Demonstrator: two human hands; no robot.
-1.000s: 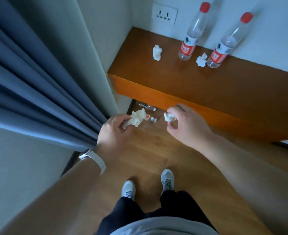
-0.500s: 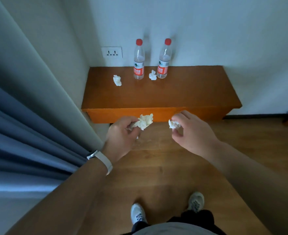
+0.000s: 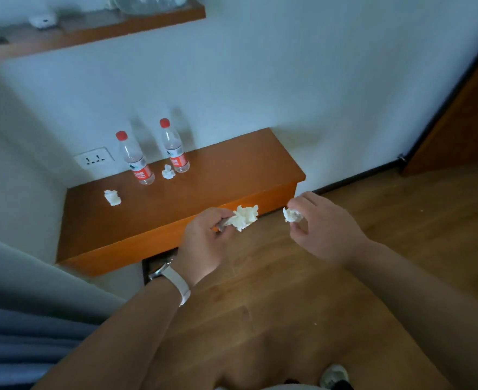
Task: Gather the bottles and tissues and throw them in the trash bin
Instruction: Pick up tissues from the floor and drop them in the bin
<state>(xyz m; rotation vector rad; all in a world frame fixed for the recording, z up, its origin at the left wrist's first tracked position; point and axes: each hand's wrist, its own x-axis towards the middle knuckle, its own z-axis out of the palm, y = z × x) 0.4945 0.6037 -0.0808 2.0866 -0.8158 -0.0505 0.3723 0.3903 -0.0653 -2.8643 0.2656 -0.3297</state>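
**Two tissues in hand, bench not yet cleared**

A larger crumpled tissue (image 3: 244, 218) is gripped by the curled fingers of the left hand (image 3: 204, 243), and its wad pokes out toward the right. A smaller tissue (image 3: 292, 215) is pinched in the right hand (image 3: 325, 229). Both are held above the wooden floor (image 3: 288, 291), just in front of the bench (image 3: 232, 178).

Over the last second both grips have been kept, while the view has been raised from the gap under the bench and swung rightward. A search for the bin is suggested, but no trash bin is seen.

Left on the bench are the left bottle (image 3: 136, 161), the right bottle (image 3: 175, 150) and two loose wads (image 3: 168, 172) (image 3: 112, 197). The bottles stand upright with their red caps up. Their long axes are vertical, though they are drawn leaning up-left by the lens. No clear long axis is shown by any tissue.
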